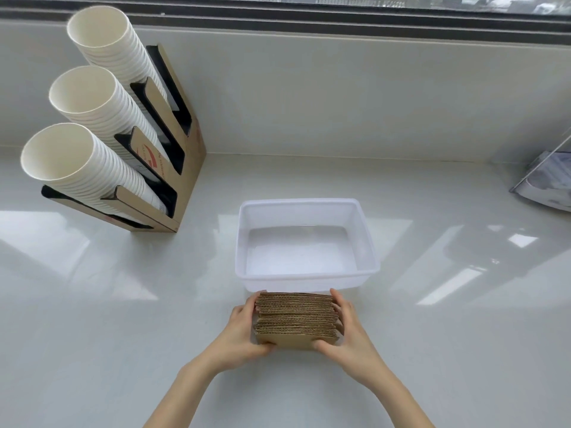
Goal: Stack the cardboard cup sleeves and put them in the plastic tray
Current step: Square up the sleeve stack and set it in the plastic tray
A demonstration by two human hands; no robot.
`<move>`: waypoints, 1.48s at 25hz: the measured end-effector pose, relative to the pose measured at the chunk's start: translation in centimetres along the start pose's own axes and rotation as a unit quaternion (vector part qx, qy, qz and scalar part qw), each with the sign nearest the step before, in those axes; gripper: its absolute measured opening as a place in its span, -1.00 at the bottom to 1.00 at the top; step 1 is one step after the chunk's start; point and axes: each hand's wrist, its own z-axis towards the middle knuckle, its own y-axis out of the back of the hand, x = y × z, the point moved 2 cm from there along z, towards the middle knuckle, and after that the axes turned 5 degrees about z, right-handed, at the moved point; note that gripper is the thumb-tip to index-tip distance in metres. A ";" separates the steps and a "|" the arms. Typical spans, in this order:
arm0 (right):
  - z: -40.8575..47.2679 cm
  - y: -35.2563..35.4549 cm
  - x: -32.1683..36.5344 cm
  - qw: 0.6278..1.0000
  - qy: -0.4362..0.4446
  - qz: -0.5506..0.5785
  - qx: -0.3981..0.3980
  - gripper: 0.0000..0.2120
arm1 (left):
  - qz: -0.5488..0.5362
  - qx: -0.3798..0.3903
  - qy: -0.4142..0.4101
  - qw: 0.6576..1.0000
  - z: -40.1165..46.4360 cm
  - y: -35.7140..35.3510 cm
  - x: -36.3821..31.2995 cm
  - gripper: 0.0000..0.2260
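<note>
A stack of brown corrugated cardboard cup sleeves (296, 316) stands on edge on the white counter, just in front of the plastic tray. My left hand (244, 332) presses against the stack's left end and my right hand (346, 329) against its right end, thumbs on the nearest sleeve. Both hands grip the stack between them. The translucent white plastic tray (367, 242) sits directly behind the stack, with nothing inside it.
A cardboard cup holder (173, 168) with three slanted columns of white paper cups (92, 168) stands at the left rear. A clear plastic item (547, 180) lies at the right edge. A windowsill wall runs along the back.
</note>
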 end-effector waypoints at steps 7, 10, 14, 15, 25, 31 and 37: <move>0.2 -0.4 -1.3 1.000 -0.018 0.018 0.019 -0.14 | 0.053 0.007 -0.006 0.999 0.0 -0.5 -0.4 -0.11; 0.3 -0.3 -1.4 1.000 -0.011 0.020 0.010 -0.21 | 0.067 -0.009 -0.018 0.998 0.2 -0.7 -0.8 -0.17; 0.3 -0.6 -1.6 1.000 -0.002 0.021 0.016 -0.18 | 0.086 -0.030 -0.012 0.996 0.2 -1.6 -0.9 -0.11; 0.2 -0.7 -1.7 0.999 -0.001 0.026 0.018 -0.16 | 0.091 -0.036 -0.006 0.995 0.2 -1.7 -0.8 -0.09; 0.5 0.4 -2.7 0.998 -0.006 0.059 -0.012 -0.22 | 0.028 -0.080 -0.008 0.996 -0.1 -1.4 -0.6 -0.38; 0.3 1.1 -2.8 0.997 -0.016 0.071 -0.015 -0.23 | 0.009 -0.095 0.008 0.995 0.1 -1.8 -0.5 -0.37; 0.3 1.6 -1.9 0.998 -0.029 0.047 0.006 -0.20 | 0.012 -0.068 0.011 0.998 0.2 -1.4 -0.6 -0.37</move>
